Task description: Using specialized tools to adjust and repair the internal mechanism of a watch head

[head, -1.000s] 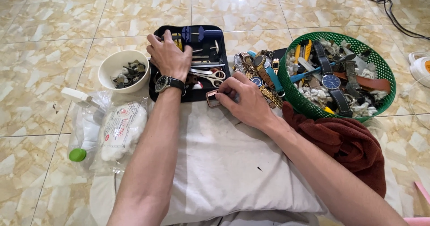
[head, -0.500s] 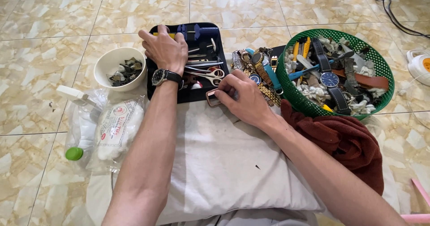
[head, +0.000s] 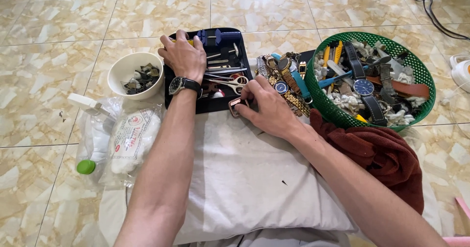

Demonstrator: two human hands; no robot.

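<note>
the left hand (head: 184,57) lies curled inside the black tray (head: 171,102), what it grips hidden. just right of the tray, the right hand (head: 267,107) pinches a small watch case (head: 234,106) on the white cloth (head: 245,178).

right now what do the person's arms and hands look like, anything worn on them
Both forearms are bare, with no sleeves in view and no gloves. The left hand has a wristwatch at the wrist, with a dark round dial, metal case and black strap. The right hand and its wrist carry nothing; no rings show on either hand.
</note>
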